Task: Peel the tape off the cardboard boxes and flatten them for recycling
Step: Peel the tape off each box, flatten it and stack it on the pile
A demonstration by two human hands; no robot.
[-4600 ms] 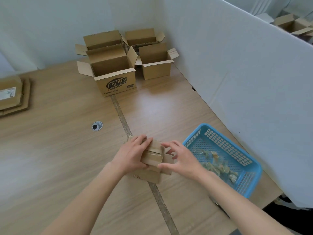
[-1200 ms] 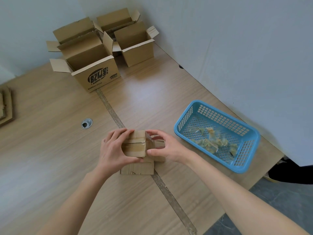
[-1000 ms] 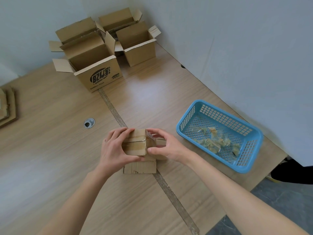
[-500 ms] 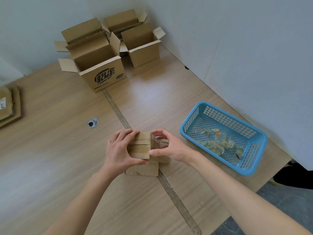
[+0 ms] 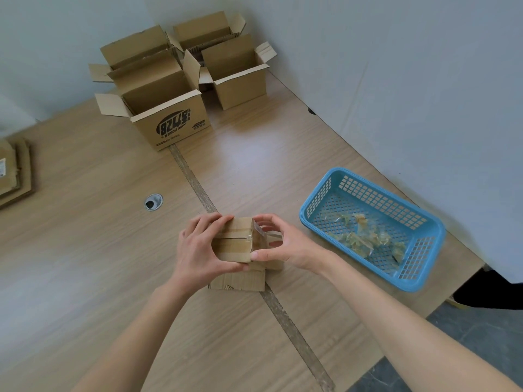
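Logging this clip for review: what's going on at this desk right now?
A person is working on a small taped cardboard box at the desk's near edge. The left hand grips its left side, and the right hand pinches at its right edge, apparently picking at the tape; the tape is still on. A blue basket to the right holds crumpled tape scraps. Four open boxes wait at the far corner, and flattened cardboard lies at the left edge.
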